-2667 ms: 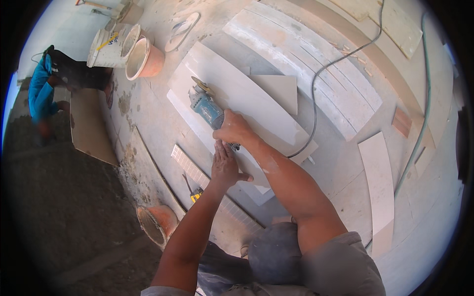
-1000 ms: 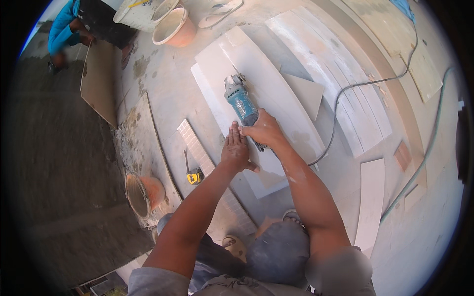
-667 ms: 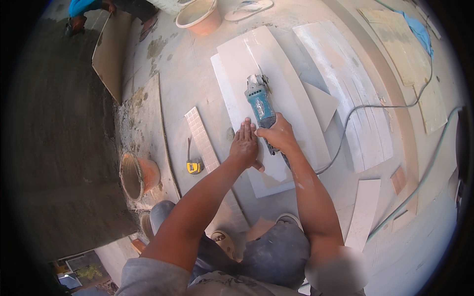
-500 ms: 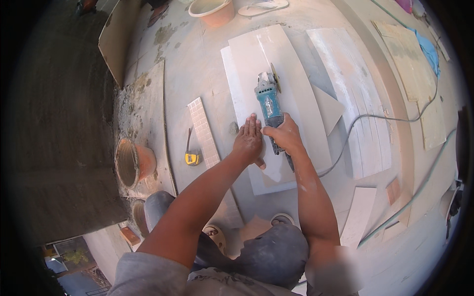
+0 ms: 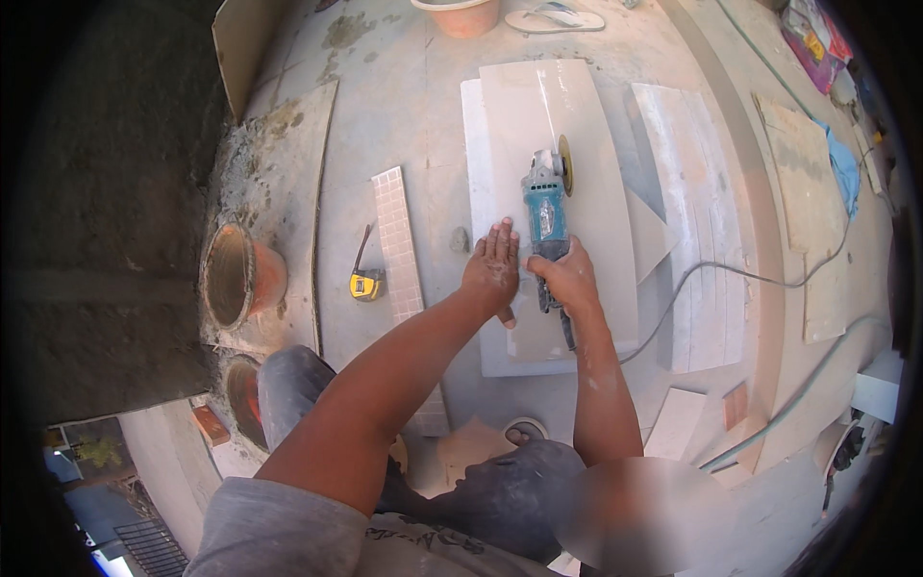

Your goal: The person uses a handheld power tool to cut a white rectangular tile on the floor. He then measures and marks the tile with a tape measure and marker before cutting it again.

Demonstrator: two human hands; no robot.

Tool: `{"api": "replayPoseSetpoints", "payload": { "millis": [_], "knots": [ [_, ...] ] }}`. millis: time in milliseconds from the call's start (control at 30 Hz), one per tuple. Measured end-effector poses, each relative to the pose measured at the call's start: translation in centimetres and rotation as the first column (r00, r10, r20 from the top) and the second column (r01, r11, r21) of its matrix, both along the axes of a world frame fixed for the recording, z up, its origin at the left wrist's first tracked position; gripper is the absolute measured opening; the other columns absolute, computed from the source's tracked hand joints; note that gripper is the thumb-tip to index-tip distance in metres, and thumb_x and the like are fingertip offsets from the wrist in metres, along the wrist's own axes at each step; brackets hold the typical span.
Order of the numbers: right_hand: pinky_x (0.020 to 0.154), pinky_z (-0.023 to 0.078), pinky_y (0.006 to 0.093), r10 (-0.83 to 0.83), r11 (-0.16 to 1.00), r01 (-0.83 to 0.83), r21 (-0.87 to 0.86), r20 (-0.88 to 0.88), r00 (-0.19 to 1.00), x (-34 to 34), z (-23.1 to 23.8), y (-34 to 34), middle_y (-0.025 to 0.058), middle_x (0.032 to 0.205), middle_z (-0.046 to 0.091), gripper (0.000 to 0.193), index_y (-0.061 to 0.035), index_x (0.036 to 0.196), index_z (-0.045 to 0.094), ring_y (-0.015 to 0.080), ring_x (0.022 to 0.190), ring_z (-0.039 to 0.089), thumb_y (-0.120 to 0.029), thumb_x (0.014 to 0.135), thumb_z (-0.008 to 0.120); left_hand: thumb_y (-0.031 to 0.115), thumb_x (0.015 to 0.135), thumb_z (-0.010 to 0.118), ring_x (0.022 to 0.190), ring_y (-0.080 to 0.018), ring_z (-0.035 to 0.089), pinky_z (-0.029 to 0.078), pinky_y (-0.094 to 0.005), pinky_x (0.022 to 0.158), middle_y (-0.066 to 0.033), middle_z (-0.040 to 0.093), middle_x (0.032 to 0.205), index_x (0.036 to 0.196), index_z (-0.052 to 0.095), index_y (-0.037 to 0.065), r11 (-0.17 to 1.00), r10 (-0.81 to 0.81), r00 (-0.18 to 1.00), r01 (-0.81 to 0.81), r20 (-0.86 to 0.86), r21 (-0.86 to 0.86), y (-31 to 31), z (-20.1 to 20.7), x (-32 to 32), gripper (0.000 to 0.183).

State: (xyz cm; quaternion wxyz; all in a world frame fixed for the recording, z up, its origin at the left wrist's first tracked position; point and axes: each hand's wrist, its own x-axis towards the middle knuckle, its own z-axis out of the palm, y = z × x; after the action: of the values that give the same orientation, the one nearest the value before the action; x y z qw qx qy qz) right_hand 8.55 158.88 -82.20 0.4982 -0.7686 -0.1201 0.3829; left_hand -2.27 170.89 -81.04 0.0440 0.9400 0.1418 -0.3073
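Observation:
My right hand point(image 5: 565, 279) is wrapped round the black rear grip of a teal angle grinder point(image 5: 547, 213). Its thin round disc point(image 5: 565, 165) stands on edge at the tool's front right, over a large beige tile point(image 5: 596, 260). A pale dusty line point(image 5: 550, 106) runs along the tile ahead of the disc. My left hand point(image 5: 492, 274) lies flat with fingers stretched out on the tile's left part, just beside the grinder. Beneath the tile sits a whitish slab point(image 5: 474, 130), showing at the left and lower edges. Whether the disc touches the tile is hard to tell.
Left of the tile lie a narrow patterned tile strip point(image 5: 399, 245) and a yellow tape measure point(image 5: 365, 284). Mortar-stained buckets point(image 5: 269, 279) stand further left. The grinder's cable point(image 5: 740, 266) crosses a whitish board point(image 5: 707, 192) on the right. A flip-flop point(image 5: 555, 19) lies at the far side.
The view has shifted, so the whole scene sits differently. The grinder now lies lower along the line on the tile, nearer me, and its disc shows more broadly. Both hands keep their holds.

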Motion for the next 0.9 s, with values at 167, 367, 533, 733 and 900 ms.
{"api": "replayPoseSetpoints", "payload": {
  "millis": [167, 367, 533, 733, 900],
  "knots": [
    [0.089, 0.057, 0.0385, -0.029, 0.998, 0.029, 0.063, -0.013, 1.000, -0.5, -0.3, -0.9, 0.0217, 0.117, 0.071, 0.073, 0.0084, 0.131, 0.057, 0.0285, 0.103, 0.072, -0.022, 0.071, 0.085, 0.056, 0.055, 0.099, 0.163, -0.0435, 0.007, 0.017, -0.0447, 0.133, -0.0339, 0.001, 0.173, 0.164, 0.008, -0.012, 1.000, 0.010, 1.000, -0.010, -0.018, -0.004, -0.5, 0.4, 0.1, 0.158],
    [0.087, 0.058, 0.0383, -0.029, 0.999, 0.030, 0.025, -0.029, 0.999, -0.8, 0.8, -1.6, 0.0215, 0.114, 0.071, 0.070, 0.0082, 0.128, 0.058, 0.0287, 0.102, 0.072, -0.022, 0.070, 0.085, 0.055, 0.057, 0.098, 0.164, -0.0412, 0.003, 0.016, -0.0443, 0.133, -0.0328, -0.005, 0.174, 0.166, 0.004, -0.010, 1.000, 0.029, 0.998, -0.029, -0.048, 0.001, -1.0, 0.7, 0.4, 0.158],
    [0.085, 0.058, 0.0398, -0.039, 0.999, 0.040, 0.008, -0.011, 0.999, -1.0, 2.1, -1.6, 0.0213, 0.110, 0.073, 0.071, 0.0055, 0.130, 0.059, 0.0303, 0.099, 0.074, -0.024, 0.071, 0.084, 0.061, 0.047, 0.100, 0.164, -0.0428, 0.007, 0.018, -0.0453, 0.133, -0.0339, -0.003, 0.174, 0.165, 0.005, -0.012, 1.000, -0.001, 0.999, 0.001, -0.035, 0.013, -0.1, 0.3, 0.3, 0.168],
    [0.094, 0.057, 0.0416, -0.022, 1.000, 0.022, -0.012, 0.010, 1.000, -1.9, 1.7, -2.0, 0.0229, 0.121, 0.072, 0.078, 0.0057, 0.139, 0.055, 0.0332, 0.110, 0.072, -0.022, 0.072, 0.083, 0.064, 0.046, 0.099, 0.163, -0.0443, 0.006, 0.017, -0.0452, 0.133, -0.0352, 0.000, 0.173, 0.164, 0.005, -0.014, 0.999, -0.030, 0.997, 0.029, 0.065, 0.015, 0.2, -0.9, -0.7, 0.169],
    [0.083, 0.056, 0.0354, -0.082, 0.996, 0.081, 0.032, 0.046, 0.996, -2.4, 0.9, -2.3, 0.0171, 0.102, 0.072, 0.061, 0.0066, 0.121, 0.063, 0.0251, 0.092, 0.071, -0.021, 0.071, 0.086, 0.058, 0.046, 0.101, 0.163, -0.0462, 0.009, 0.019, -0.0454, 0.133, -0.0369, 0.001, 0.172, 0.163, 0.007, -0.016, 1.000, -0.003, 0.998, 0.005, 0.069, -0.024, 0.1, -0.4, -0.6, 0.168]
  ]
}}
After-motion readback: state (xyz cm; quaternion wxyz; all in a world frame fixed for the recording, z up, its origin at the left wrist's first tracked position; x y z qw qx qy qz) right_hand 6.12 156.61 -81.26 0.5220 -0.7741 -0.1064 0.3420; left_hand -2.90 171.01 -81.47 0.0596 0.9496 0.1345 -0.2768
